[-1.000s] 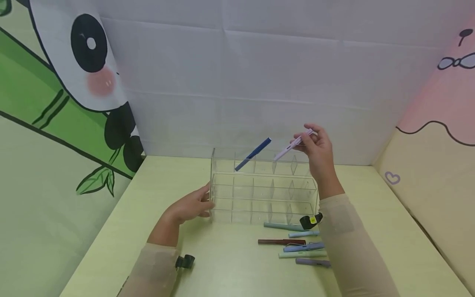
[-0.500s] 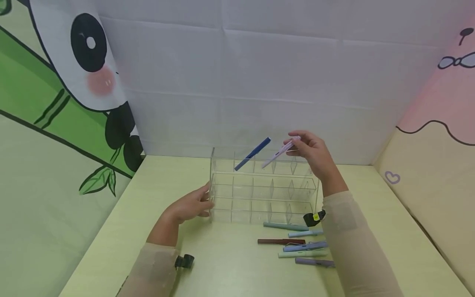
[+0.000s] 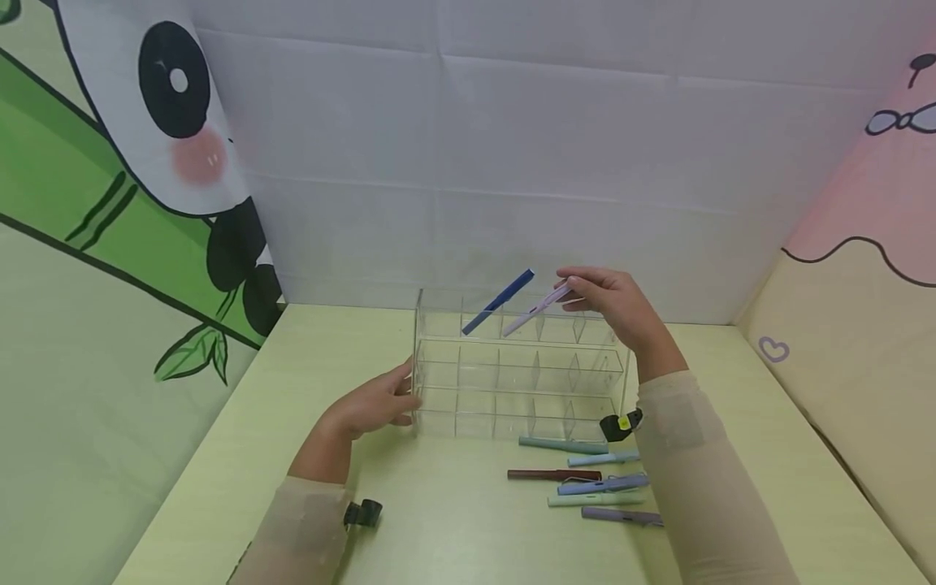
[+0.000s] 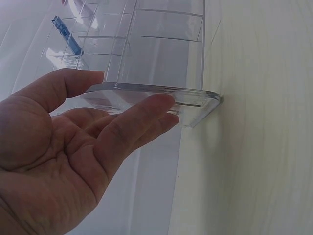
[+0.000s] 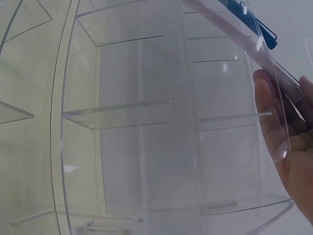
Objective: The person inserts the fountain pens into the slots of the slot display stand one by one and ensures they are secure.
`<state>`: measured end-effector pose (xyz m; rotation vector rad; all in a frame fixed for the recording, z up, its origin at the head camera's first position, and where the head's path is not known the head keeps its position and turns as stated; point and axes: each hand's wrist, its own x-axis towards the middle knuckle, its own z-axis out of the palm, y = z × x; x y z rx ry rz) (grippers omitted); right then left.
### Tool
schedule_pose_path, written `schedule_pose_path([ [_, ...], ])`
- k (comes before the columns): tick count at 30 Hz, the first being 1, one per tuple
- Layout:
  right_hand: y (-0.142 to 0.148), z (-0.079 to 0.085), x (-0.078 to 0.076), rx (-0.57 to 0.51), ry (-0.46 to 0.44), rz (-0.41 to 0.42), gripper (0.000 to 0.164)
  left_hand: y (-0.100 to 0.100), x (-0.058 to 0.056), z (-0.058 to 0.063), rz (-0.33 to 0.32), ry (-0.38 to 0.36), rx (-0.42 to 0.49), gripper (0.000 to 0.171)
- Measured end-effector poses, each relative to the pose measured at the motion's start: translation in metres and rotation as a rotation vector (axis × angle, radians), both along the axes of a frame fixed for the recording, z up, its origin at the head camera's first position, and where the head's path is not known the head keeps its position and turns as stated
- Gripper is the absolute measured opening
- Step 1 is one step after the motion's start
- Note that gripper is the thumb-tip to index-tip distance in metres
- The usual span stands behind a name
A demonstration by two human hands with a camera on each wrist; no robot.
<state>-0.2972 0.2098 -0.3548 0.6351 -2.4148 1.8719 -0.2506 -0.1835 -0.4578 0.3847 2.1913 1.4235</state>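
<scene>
My left hand (image 3: 376,404) lies against the left end of a clear acrylic organizer (image 3: 515,344). Its fingers are fairly straight; in the left wrist view the thumb (image 4: 80,83) reaches the end panel's edge and the fingertips touch the panel. My right hand (image 3: 610,305) pinches the upper end of a lilac pen (image 3: 536,309), which slants down to the left into the organizer's back row. Just left of it a dark blue pen (image 3: 497,303) leans in a back-row compartment. The right wrist view shows the lilac pen (image 5: 261,56) through the clear panel, close to the blue pen (image 5: 252,22).
In front of the organizer, several pens lie on the table: a teal pen (image 3: 563,445), a light blue pen (image 3: 603,459), a brown pen (image 3: 553,475), a blue pen (image 3: 603,485), a pale green pen (image 3: 595,500) and a purple pen (image 3: 621,517). A white backdrop (image 3: 512,162) stands behind.
My right hand has moved left and slightly down with the lilac pen, bringing its lower end beside the dark blue pen. The left hand has stayed at the organizer's end.
</scene>
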Motion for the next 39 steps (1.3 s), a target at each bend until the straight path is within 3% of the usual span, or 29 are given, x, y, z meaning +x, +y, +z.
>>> schedule_pose_path([
  [13, 0.003, 0.0, 0.0, 0.057, 0.0, 0.017, 0.045, 0.0, -0.002, -0.001, -0.008, 0.004, 0.005, 0.08],
  [25, 0.001, 0.0, 0.0, 0.087, 0.006, -0.026, 0.044, -0.002, -0.003, -0.002, 0.002, -0.004, -0.008, 0.082],
  [30, 0.0, -0.002, 0.0, 0.031, 0.036, -0.091, 0.049, -0.002, -0.004, 0.0, 0.009, -0.003, -0.021, 0.082],
  [35, -0.005, -0.006, 0.003, -0.117, 0.138, -0.209, 0.048, -0.002, -0.003, 0.0, 0.026, -0.014, -0.02, 0.082],
  [39, -0.003, -0.007, 0.015, -0.228, 0.242, -0.262, 0.045, -0.001, -0.001, 0.0, 0.023, -0.019, -0.011, 0.082],
])
